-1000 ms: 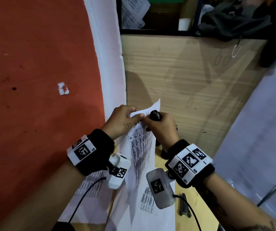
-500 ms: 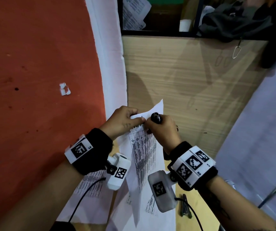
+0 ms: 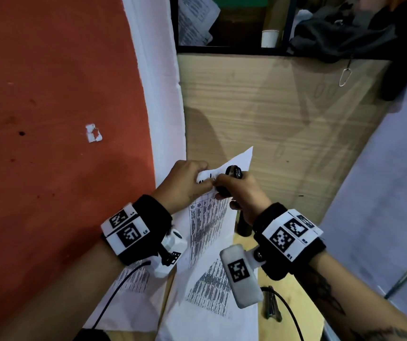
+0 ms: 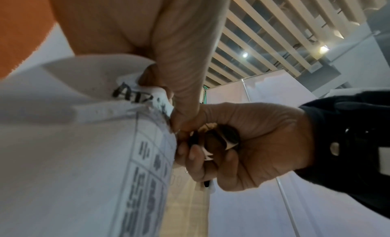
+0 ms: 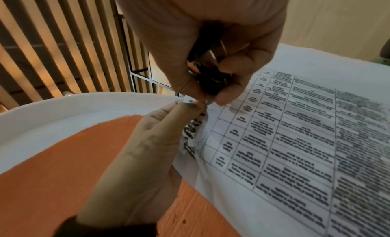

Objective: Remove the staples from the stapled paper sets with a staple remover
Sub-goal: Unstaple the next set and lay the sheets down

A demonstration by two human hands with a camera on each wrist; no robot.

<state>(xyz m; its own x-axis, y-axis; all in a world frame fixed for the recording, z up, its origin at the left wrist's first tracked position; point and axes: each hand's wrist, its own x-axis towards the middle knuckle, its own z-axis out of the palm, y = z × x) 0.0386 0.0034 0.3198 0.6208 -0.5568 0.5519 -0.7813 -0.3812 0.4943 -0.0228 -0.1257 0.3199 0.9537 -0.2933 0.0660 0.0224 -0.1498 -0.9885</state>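
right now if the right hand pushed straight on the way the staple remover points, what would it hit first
Most likely the pinched corner of the stapled paper set, with the left hand's fingertips right behind it. The right hand holds the staple remover nearly touching it.

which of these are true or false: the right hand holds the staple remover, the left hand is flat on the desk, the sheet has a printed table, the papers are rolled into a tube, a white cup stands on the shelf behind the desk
1. The right hand holds the staple remover. True.
2. The left hand lies flat on the desk. False: its fingers pinch the top corner of the paper set, lifted off the desk.
3. The top sheet bears a printed table. True.
4. The papers are rolled into a tube. False: the sheets hang open, only the pinched corner is curled.
5. A white cup stands on the shelf behind the desk. True.
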